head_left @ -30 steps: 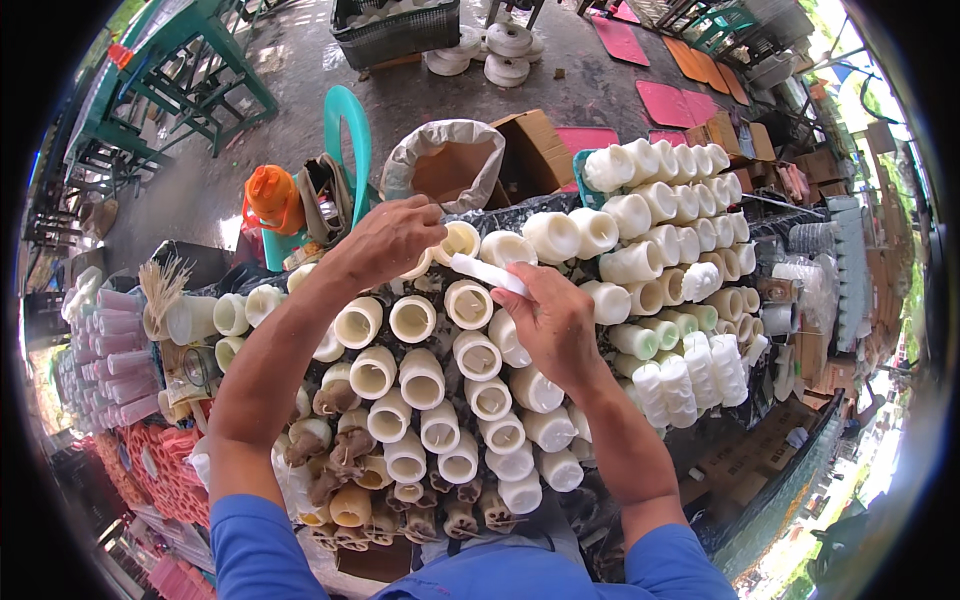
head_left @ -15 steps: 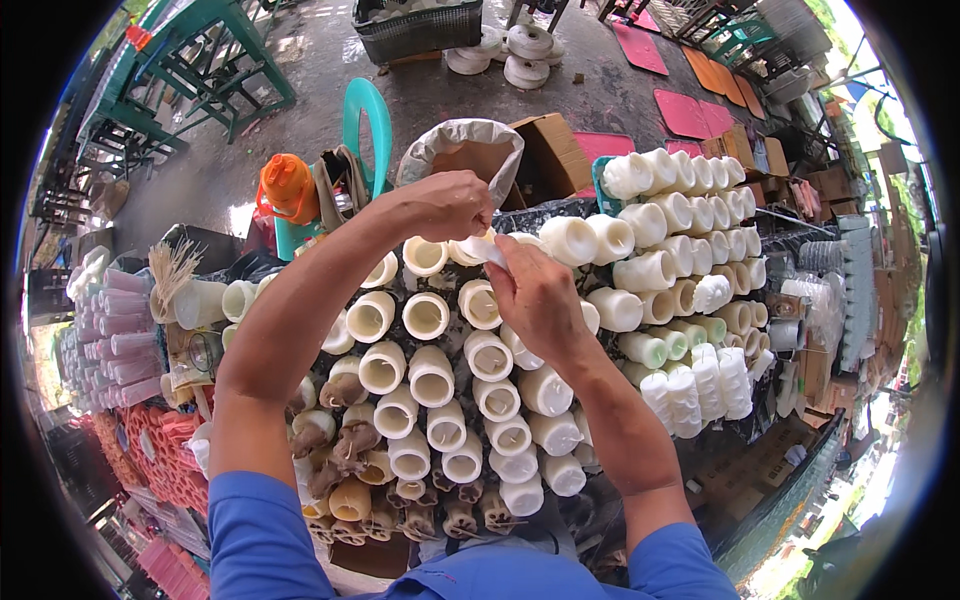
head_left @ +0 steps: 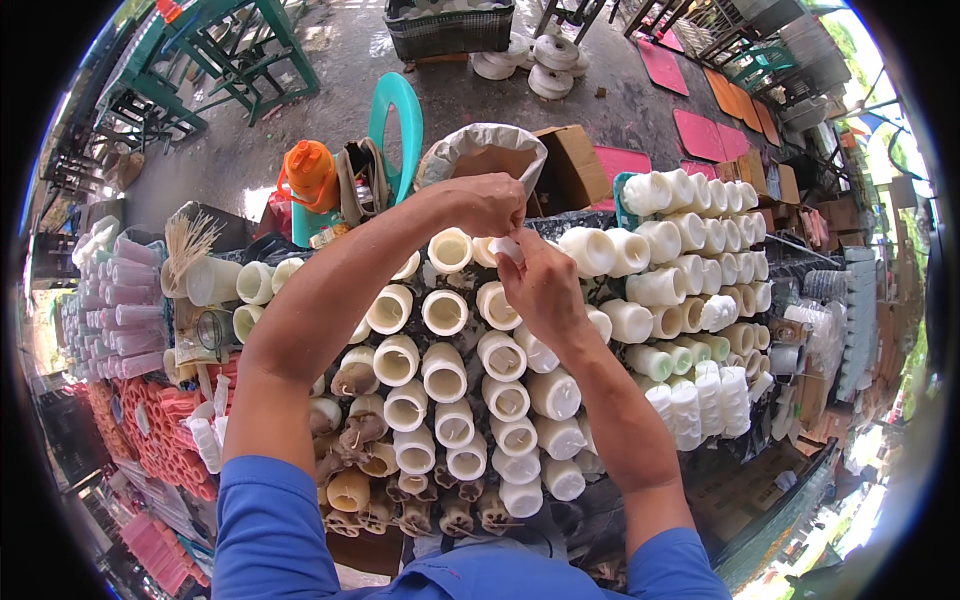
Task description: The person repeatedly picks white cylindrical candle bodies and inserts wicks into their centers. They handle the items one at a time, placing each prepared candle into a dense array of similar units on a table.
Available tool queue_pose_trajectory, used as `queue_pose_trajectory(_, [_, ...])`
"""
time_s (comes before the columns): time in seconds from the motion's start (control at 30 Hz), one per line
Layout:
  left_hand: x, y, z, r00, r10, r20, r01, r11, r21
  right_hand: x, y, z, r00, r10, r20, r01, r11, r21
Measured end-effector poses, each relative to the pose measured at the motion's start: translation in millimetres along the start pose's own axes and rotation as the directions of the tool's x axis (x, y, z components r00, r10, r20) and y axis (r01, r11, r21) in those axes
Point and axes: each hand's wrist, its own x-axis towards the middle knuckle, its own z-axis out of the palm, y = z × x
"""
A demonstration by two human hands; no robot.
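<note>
Both my hands meet above the far end of rows of cream, hollow wax candles (head_left: 445, 313), several showing thin wicks. My left hand (head_left: 492, 203) is closed, knuckles up; whatever its fingers pinch is hidden. Just below it, my right hand (head_left: 545, 285) grips a small white piece (head_left: 509, 248) between thumb and fingers; I cannot make out its kind. Under the hands, another cream candle (head_left: 485, 252) is partly covered. Nearer me lie brown, lobed wax pieces (head_left: 362, 432) and an amber hollow candle (head_left: 349, 491). Solid-looking white candles (head_left: 555, 396) lie right of the middle rows.
A white sack (head_left: 480, 150) and a cardboard box (head_left: 570, 170) stand beyond the hands. Stacked cream and white candles (head_left: 660, 285) fill the right side. At left are an orange jug (head_left: 310, 175), a green chair (head_left: 396, 120), pale sticks (head_left: 188, 245) and pink cylinders (head_left: 135, 315).
The whole view has shifted, with the scene sitting slightly further right and lower. Both hands stay close together over the same far candles, the white piece still in my right hand.
</note>
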Motion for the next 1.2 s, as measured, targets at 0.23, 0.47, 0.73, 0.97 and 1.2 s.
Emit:
queue_pose_trajectory(0.23, [4.6, 4.5, 3.0, 1.000, 0.022, 0.015, -0.022, 1.000, 0.000, -13.3, 10.4, 24.8, 0.990, -0.142, -0.004, 0.137, 0.957, -0.257])
queue_pose_trajectory(0.47, [-2.4, 8.0, 1.4, 1.000, -0.017, -0.016, 0.017, 1.000, -0.004, -28.7, 13.6, 25.3, 0.994, -0.110, -0.007, 0.104, 0.954, -0.280])
queue_pose_trajectory(0.73, [-19.1, 4.1, 7.7, 0.993, 0.036, -0.115, -0.035, 0.999, 0.006, -32.5, 0.7, 13.9, 0.999, -0.046, -0.012, 0.040, 0.948, -0.315])
queue_pose_trajectory(0.97, [-40.4, -4.6, 19.6, 0.974, -0.051, -0.220, 0.036, 0.997, -0.071, -64.2, -22.0, -22.7, 0.996, 0.078, -0.042, -0.085, 0.973, -0.213])
queue_pose_trajectory(1.2, [-53.7, 7.0, 52.6, 0.848, -0.300, -0.437, 0.315, 0.948, -0.040, -112.6, -49.4, -54.3, 0.987, 0.158, -0.005, -0.157, 0.981, -0.110])
